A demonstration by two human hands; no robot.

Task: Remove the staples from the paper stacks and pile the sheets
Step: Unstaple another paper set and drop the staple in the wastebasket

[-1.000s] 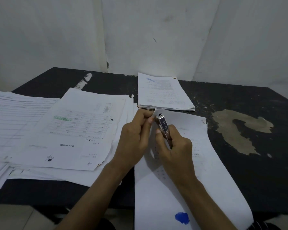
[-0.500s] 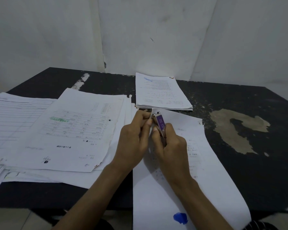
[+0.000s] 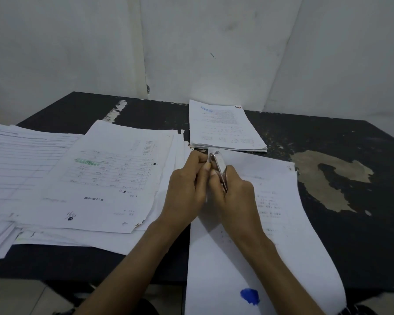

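Black table, left hand, right hand, one metal tool, four paper stacks

Right hand round metal tool, left hand seemingly at corner of paper.

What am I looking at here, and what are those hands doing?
No machine here: one camera, worn on a person's head, looks down at two bare hands. The right hand grips a small silver metal tool, its tip at the top corner of long white paper sheets with a blue blot, which the left hand pinches there. On the worn black table also lie a neat white paper stack at the back and a spread pile of printed sheets on the left.
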